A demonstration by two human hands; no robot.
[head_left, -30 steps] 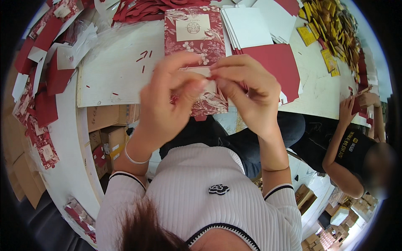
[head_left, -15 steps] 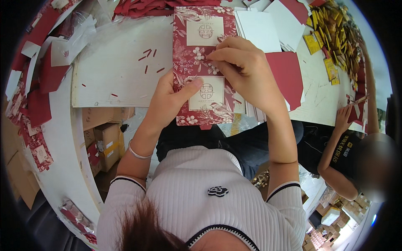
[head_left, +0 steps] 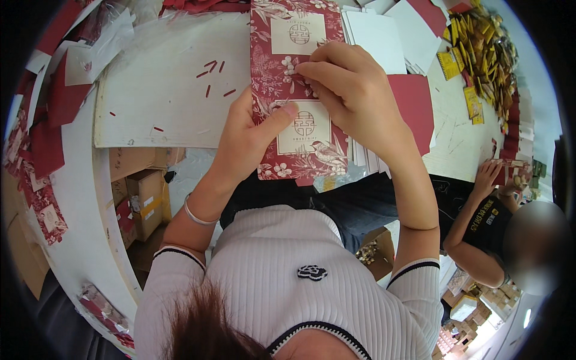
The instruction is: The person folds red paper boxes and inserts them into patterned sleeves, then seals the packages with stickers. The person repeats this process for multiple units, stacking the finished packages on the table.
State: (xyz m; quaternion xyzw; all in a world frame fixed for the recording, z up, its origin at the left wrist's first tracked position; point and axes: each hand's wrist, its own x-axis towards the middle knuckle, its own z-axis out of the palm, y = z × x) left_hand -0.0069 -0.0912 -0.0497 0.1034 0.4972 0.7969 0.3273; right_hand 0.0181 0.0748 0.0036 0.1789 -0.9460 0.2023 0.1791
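A long red cardboard box blank, printed with pale flowers, birds and two cream squares, is held out over the table edge. My left hand grips its left side, thumb flat on top near the lower cream square and fingers underneath. On the blank's middle, between the two squares, my right hand has its fingertips pinched together. Whatever may be in that pinch is too small or hidden to make out. A short red flap sticks out at the blank's near end.
Several thin red scraps lie on the white table. To the right are stacked white cards, red cards and a heap of yellow packets. Open cartons stand below. A co-worker's hand is at far right.
The blank sits slightly farther up and right in the picture, with both hands still on it. My right hand remains pinched at its middle. The co-worker's arms and red item have shifted.
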